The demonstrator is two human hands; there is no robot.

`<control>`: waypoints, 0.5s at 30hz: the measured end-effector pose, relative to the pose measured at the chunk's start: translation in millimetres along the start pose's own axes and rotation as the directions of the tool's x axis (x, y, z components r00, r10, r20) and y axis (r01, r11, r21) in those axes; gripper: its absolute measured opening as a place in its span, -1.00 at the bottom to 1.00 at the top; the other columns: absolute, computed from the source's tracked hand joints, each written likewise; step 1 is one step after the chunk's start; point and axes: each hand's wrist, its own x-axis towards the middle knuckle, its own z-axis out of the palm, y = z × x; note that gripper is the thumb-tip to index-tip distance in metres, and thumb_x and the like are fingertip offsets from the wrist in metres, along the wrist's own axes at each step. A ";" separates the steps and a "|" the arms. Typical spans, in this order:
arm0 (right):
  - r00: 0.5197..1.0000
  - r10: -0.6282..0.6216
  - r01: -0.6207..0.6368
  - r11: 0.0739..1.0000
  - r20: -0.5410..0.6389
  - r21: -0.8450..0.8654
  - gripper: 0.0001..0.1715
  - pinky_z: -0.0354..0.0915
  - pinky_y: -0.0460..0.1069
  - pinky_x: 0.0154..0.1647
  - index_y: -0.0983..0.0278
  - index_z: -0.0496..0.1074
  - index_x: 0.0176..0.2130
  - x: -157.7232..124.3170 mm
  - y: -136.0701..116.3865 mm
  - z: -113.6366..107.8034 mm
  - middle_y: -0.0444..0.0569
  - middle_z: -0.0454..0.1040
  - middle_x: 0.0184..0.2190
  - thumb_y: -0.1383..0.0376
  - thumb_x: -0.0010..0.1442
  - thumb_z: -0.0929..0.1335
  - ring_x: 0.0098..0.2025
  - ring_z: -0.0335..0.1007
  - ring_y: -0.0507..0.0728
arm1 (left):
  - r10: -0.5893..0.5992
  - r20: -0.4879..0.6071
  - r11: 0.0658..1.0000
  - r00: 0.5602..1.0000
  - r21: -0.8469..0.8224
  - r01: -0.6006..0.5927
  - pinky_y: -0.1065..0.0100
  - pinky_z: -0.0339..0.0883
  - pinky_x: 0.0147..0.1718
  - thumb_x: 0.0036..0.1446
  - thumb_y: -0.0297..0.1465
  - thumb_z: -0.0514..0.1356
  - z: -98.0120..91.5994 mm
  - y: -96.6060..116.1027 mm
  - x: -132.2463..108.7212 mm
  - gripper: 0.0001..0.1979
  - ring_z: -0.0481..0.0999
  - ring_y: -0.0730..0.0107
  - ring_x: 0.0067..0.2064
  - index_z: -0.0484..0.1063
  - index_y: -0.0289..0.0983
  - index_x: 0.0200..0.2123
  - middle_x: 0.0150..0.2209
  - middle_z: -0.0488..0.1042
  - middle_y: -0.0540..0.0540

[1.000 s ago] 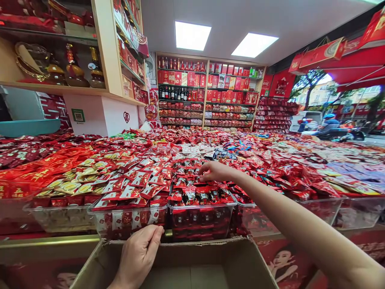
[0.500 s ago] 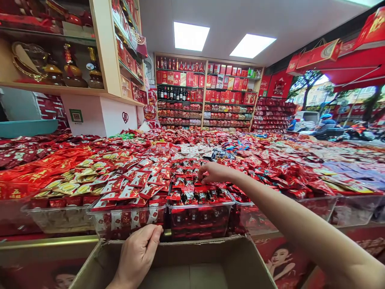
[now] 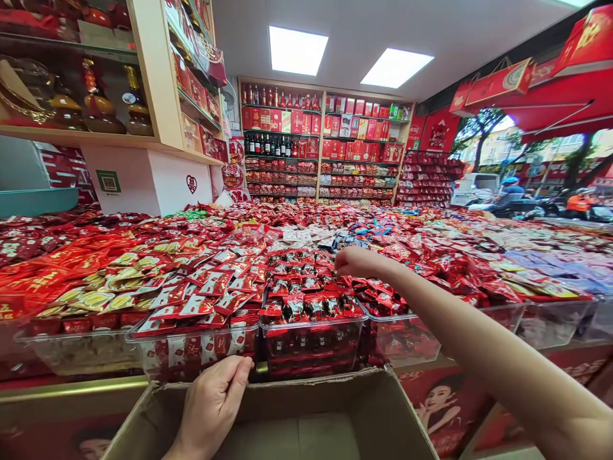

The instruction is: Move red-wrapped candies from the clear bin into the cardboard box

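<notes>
Head view: the thumb and curled fingers of the left hand [image 3: 213, 399] are closed over the torn, fibrous far rim of a brown cardboard box [image 3: 306, 399], while the fingers of the right hand [image 3: 361, 262] are bent together above glossy packets [image 3: 316, 306], their tips partly hidden, so that it cannot be told whether anything is held. These packets, crinkled and plump in red and black foil, are heaped in a clear, hard plastic bin [image 3: 313, 324] just beyond the box. Flat red-and-white sachets [image 3: 211, 294] are piled in the neighbouring bin, and shiny gold-faced ones [image 3: 110, 297] farther left. The gold-edged tabletop [image 3: 71, 390] is almost wholly covered with wrapped goods. Beyond it, wooden shelves [image 3: 320, 147] are stacked with bottles and red cartons, and a bright street [image 3: 517, 198] is seen on the right. Two square ceiling panels [image 3: 297, 50] are lit, three round-bellied bottles [image 3: 136, 105] can be counted in the left cabinet [image 3: 165, 70], and four white labels are shown through the bin's front.
</notes>
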 end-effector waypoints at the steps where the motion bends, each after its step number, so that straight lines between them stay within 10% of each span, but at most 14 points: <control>1: 1.000 -0.001 0.001 1.000 0.016 -0.007 -0.80 0.15 -0.09 -0.45 0.27 0.46 -0.40 -0.4 4.6 2.0 -0.03 0.47 -0.44 0.42 -0.13 0.32 -0.40 0.32 0.09 | -0.001 0.005 1.000 1.000 0.001 0.001 0.50 0.26 -0.53 0.13 -0.29 -0.04 -0.1 -0.1 0.1 -0.73 0.43 0.44 -0.54 0.38 -0.23 -0.47 -0.61 0.40 0.05; 15: 0.998 0.013 -0.015 1.000 0.059 0.023 -0.79 0.14 -0.11 -0.49 0.25 0.46 -0.50 6.9 26.9 -1.2 -0.10 0.46 -0.51 0.49 -0.15 0.30 -0.46 0.31 0.05 | 0.003 -0.016 1.000 1.000 -0.004 -0.003 0.52 0.29 -0.52 0.11 -0.27 -0.03 0.4 -3.9 0.3 -0.74 0.46 0.43 -0.52 0.41 -0.21 -0.44 -0.59 0.46 0.05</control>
